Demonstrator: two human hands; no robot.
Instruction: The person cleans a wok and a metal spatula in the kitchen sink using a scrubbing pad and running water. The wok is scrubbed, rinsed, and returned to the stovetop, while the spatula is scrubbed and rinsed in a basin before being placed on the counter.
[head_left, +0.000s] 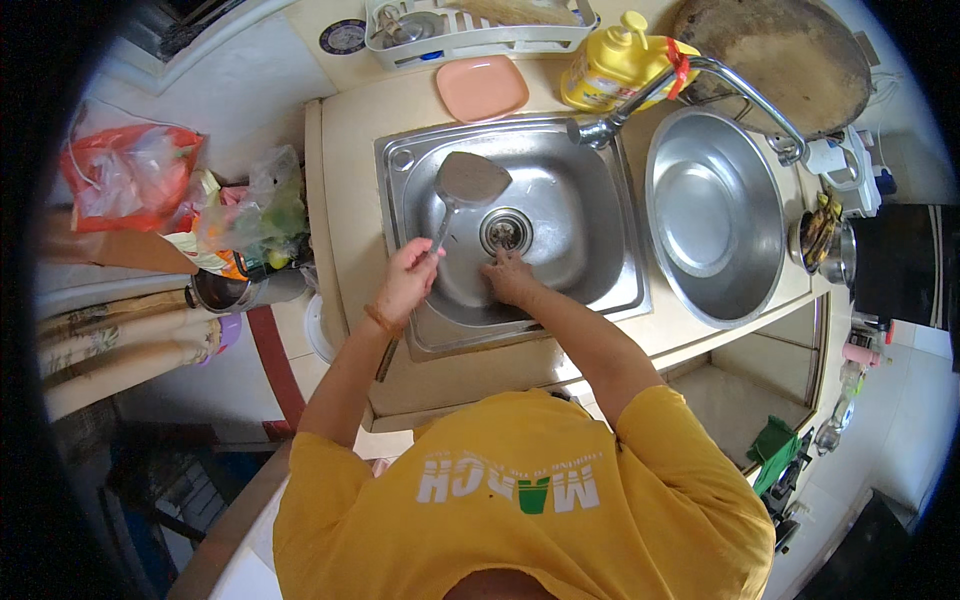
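My left hand (411, 281) is closed around the handle of a metal wok spatula (471, 178) at the left side of the stainless steel sink (577, 225). The broad blade is raised towards the sink's far left, and the handle's end shows below my wrist. At the near edge of the drain strainer (506, 231), the fingers of my right hand (513, 277) reach down to the metal. Dark bits lie inside the strainer. Whether my right fingers pinch anything is hidden from this angle.
A chrome faucet (600, 127) arches over the sink's far right corner. Beside the sink stands a large metal basin (709, 217). Behind are a pink plate (482, 88), a yellow pump bottle (611, 64), a white rack (480, 34) and a round wooden board (772, 64).
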